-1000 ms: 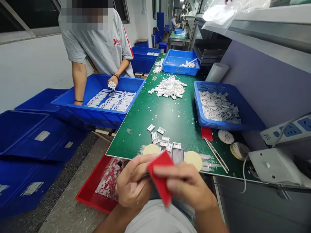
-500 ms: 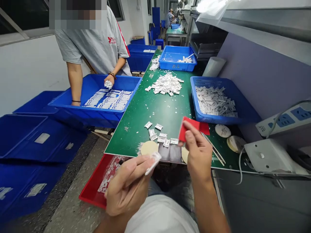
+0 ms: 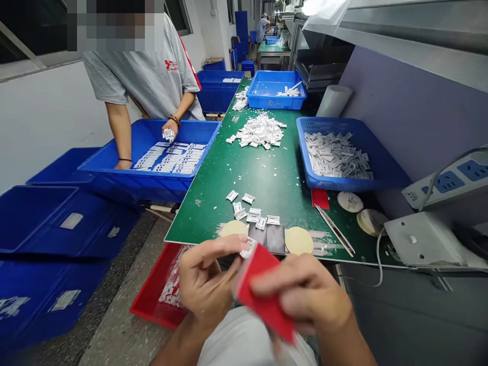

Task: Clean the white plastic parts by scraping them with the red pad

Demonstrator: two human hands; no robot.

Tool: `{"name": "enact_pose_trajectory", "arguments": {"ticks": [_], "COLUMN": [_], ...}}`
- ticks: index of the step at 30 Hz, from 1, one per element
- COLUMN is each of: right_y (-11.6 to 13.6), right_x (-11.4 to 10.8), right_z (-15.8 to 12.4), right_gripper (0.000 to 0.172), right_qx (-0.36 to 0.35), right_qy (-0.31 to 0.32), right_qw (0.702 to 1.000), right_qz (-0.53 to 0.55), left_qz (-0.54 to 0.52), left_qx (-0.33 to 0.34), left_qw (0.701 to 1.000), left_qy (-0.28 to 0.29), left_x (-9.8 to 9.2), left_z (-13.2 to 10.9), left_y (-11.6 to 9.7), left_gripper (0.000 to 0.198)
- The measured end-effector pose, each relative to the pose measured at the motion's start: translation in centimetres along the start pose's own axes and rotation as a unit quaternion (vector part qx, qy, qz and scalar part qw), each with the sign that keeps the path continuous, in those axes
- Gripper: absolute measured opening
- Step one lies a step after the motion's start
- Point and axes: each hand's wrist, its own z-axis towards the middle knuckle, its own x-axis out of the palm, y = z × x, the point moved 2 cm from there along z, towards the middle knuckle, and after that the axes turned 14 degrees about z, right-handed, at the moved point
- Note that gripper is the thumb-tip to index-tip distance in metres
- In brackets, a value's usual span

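Just off the front edge of the green table [image 3: 206, 203], my left hand [image 3: 208, 284] is closed on a small white plastic part [image 3: 247, 247]. My right hand [image 3: 316, 295] grips a red sheet [image 3: 267, 300], slightly blurred, whose upper left edge meets or overlaps the white part. Behind my hands, several loose white pieces [image 3: 253, 215] lie near the table's edge. Two pale yellow discs, one at the left [image 3: 234, 228] and one at the right [image 3: 299, 241], flank dark plates [image 3: 275, 239]. A second red piece [image 3: 319, 199] lies near the tweezers [image 3: 335, 231].
A pile of white parts [image 3: 261, 131] sits mid-table, with a blue basket [image 3: 385, 157] at the right and a blue tray [image 3: 276, 104] behind. At the left, a person [image 3: 148, 76] reaches into a blue bin [image 3: 152, 178]. A red bin [image 3: 152, 300] stands below.
My right hand has come down and left with the red sheet, which now meets the white part. My left hand has shifted slightly right. The person's lower arm in the bin has moved slightly right.
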Motion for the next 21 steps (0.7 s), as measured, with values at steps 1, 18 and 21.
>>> {"name": "enact_pose_trajectory", "arguments": {"ticks": [1,18,21], "right_y": [0.1,-0.4,-0.2], "right_x": [-0.1,-0.8,0.4], "right_z": [0.3,-1.0,-1.3], "right_gripper": [0.034,0.025,0.028], "right_qx": [-0.016,-0.019,0.005], "right_qy": [-0.023,-0.130,0.009], "right_qw": [0.999,0.987,0.994], "right_qz": [-0.018,0.098,0.111], "left_qz": [0.009,0.037,0.004], "left_qx": [0.011,0.089,0.121], "left_qw": [1.000,0.995,0.992], "left_qy": [0.005,0.016,0.026], "left_x": [-0.1,0.3,0.3], "left_z": [-0.1,0.5,0.1], "left_y": [0.0,0.6,0.5], "left_gripper": [0.043,0.038,0.049]}}
